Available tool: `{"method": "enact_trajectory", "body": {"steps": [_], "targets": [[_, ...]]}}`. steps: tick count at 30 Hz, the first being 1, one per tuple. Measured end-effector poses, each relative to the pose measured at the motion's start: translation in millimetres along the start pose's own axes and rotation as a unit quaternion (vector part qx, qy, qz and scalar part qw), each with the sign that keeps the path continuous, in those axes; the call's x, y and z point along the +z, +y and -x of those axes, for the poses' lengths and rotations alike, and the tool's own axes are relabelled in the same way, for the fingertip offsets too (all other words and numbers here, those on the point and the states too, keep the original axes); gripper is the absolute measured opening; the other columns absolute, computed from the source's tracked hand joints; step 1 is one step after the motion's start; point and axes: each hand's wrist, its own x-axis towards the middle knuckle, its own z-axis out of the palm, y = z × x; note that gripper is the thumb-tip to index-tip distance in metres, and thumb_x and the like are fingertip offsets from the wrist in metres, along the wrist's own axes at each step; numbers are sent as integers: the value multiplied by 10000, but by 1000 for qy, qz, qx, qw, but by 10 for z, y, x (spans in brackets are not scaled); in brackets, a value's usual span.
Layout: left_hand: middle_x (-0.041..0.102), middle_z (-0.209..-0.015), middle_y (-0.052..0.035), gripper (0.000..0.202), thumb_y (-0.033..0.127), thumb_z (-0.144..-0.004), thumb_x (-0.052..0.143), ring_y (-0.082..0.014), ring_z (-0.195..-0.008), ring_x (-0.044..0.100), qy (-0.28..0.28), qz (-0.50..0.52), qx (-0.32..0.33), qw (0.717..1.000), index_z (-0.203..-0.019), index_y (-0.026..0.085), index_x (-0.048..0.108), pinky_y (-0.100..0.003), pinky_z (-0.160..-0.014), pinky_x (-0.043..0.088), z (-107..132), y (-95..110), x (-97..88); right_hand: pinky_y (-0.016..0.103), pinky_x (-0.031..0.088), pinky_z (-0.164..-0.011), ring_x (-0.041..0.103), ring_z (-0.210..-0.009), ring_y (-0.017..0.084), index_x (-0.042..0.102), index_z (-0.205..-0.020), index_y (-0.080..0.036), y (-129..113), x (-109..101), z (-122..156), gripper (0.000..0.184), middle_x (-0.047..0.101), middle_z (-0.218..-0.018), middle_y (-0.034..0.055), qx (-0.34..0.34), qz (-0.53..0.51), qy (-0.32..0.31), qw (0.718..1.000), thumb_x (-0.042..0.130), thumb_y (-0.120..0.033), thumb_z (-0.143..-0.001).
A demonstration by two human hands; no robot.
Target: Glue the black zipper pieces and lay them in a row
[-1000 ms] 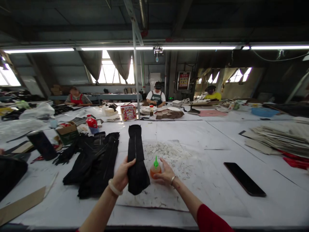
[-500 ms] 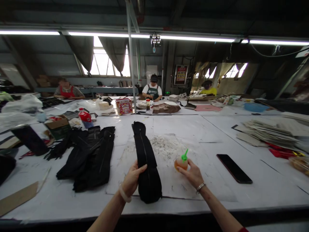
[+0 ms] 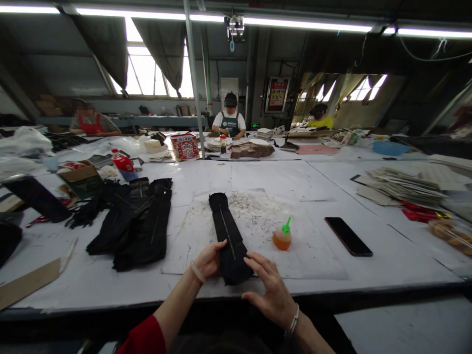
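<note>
As I scan from the left, a tan strip (image 3: 31, 283) lies slantwise, just inside the near edge of the desk (image 3: 265, 172). Next, black pile (image 3: 143, 223), pieces overlapping, set back from that edge. Band of white desk between pile and worn paper sheet (image 3: 313, 265): side room for the left hand (image 3: 207, 260). That hand: forearm crossing the desk edge, thumb on top, other fingers tucked under, clamped on the left side of the black piece (image 3: 230, 241). Piece: long, over the sheet, pale line down its middle, near end overlapping the sheet's front edge, far end angled away leftward; can't tell if it rests on the sheet. Right hand (image 3: 275, 290): beside the near end's right edge, wrist this side of the desk edge, fingers bent and spread, thumb well apart; fingertip contact unclear. Further right, squeeze bottle (image 3: 282, 239) upright on the sheet, green spout tilted. Past the sheet, phone (image 3: 348, 236) flat, angled; white desk again, then stack of flat pieces (image 3: 405, 187), and clear pack (image 3: 452, 236) at far right.
</note>
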Motion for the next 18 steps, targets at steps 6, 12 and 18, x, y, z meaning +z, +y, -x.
{"method": "enact_trajectory", "body": {"steps": [6,12,18], "targets": [[743,-909,-141,236,163,-852,624,-243,-793,716,22,-43,90,995,-1068,69,646,-367,-851,540,-59,-117,-40,589,334,-1116,360,-1389,391,411,-1457,-175,256,220,-24,924,416,-1496,186,89,52,-89,991,802,-445,-665],[741,-932,-145,208,184,-848,636,-268,-838,713,39,-30,121,992,-1037,100,659,-404,-874,528,-22,-334,-51,593,309,-1135,346,-1389,415,441,-1441,-149,520,227,143,944,386,-1502,179,68,84,-137,985,748,-604,-673],[733,-984,-199,219,189,-881,594,-270,-910,711,14,-2,96,995,-1007,25,668,-366,-918,519,126,-492,-46,603,279,-1147,316,-1405,410,389,-1467,-160,487,105,252,1026,345,-1523,175,59,55,-173,982,814,-523,-606]]}}
